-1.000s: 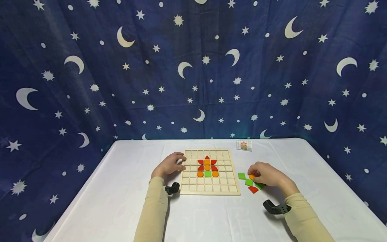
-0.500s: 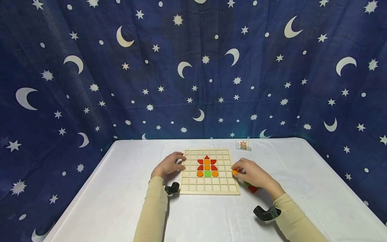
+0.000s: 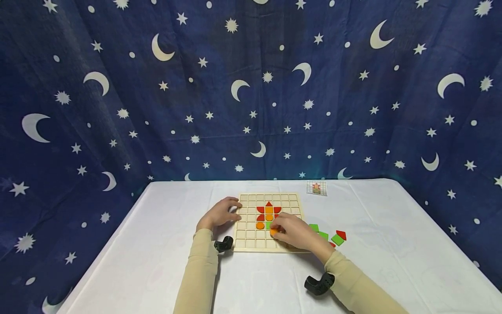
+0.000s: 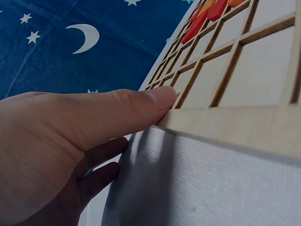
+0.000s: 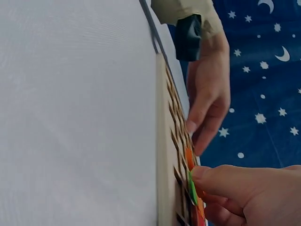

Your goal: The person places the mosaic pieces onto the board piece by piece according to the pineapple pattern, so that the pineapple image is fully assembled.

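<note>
My right hand (image 3: 292, 229) pinches an orange disc (image 3: 273, 233) between thumb and fingers, low over the wooden grid board (image 3: 251, 250). In the right wrist view the thumb (image 5: 218, 176) is beside a green square (image 5: 193, 189). My left hand (image 3: 221, 212) rests at the board's left edge, its thumb (image 4: 162, 96) on the rim and other fingers lower down. On the board, a pattern has a red triangle (image 3: 269, 204) on top, red curved pieces beside an orange square (image 3: 269, 210), and an orange disc (image 3: 260, 225) lower left. The right hand hides the pattern's lower right.
Right of the board lie several loose pieces, among them a green square (image 3: 337, 239) and a red piece (image 3: 341, 234). Farther back is a small printed card (image 3: 316, 188) with a similar pattern. A white cloth (image 3: 176, 196) covers the table; a starry curtain (image 3: 219, 109) hangs behind.
My right hand has carried the orange disc leftward from the loose pieces, across the board's right edge, to near the green square. The left hand stays where it was.
</note>
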Available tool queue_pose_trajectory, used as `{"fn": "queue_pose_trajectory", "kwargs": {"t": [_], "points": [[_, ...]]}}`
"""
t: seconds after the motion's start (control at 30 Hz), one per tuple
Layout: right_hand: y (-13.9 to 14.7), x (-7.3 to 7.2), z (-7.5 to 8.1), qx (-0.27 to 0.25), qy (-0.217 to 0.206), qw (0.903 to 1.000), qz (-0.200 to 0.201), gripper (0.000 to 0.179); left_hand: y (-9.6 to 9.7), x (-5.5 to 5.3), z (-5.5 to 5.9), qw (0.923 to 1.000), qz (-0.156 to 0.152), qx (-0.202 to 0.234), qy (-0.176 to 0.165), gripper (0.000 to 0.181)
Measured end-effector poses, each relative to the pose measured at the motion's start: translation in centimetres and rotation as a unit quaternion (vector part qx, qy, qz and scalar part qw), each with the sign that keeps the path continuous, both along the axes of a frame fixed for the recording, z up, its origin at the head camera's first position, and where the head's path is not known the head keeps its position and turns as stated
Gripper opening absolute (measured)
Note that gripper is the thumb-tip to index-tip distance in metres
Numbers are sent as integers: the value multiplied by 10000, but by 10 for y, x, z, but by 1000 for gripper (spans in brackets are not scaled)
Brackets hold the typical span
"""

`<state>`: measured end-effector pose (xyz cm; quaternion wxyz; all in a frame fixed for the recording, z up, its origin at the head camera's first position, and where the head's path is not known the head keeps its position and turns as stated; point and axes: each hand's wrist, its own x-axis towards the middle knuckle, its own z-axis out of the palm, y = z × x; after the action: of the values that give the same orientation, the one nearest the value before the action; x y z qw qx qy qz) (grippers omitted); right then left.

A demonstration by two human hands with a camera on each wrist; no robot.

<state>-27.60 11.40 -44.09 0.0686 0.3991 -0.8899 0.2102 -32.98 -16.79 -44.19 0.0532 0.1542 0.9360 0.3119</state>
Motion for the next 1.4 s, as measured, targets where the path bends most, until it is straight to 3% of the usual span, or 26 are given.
{"fn": "queue_pose_trajectory", "kwargs": {"t": [1.07, 1.27, 1.4], "points": [[-10, 5, -7, -61, -102, 9999, -57, 14, -1, 0, 1, 9998, -160, -14, 68, 42], [-1, 2, -1, -110, -143, 9998, -58, 16, 1, 0, 3, 10000, -89, -35, 14, 42], [16, 0, 7, -13, -450, 9986, -273, 20, 1, 1, 3, 10000, -17, -16, -22, 43]]}}
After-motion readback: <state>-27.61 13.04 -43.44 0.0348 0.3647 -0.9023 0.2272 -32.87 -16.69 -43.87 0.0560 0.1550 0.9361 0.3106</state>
